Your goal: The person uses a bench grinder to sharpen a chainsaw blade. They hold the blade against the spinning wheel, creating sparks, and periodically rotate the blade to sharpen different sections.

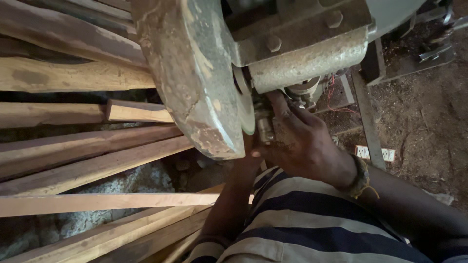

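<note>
Right hand [304, 143] closed around small metal fitting [264, 127] beside machine's round guard [195, 83], under housing [307, 58]. Left hand [251, 153] pressed below guard, grip hidden: cannot tell. Fitting not yet freed; planks [87, 165] left of guard untouched.

Rough, pale brown sawn timber planks [87, 170] are stacked loosely across the left side, laid at slightly different angles, with dark gaps left between them. Grey rubble and stone [122, 182] are glimpsed beneath the planks. On the right, a dark earthen floor strewn with sawdust [424, 112] is seen. A grey metal frame bar [368, 122] is laid across it, and a small white socket strip [374, 154] is lying beside the bar. Dim, warm light is cast throughout.
</note>
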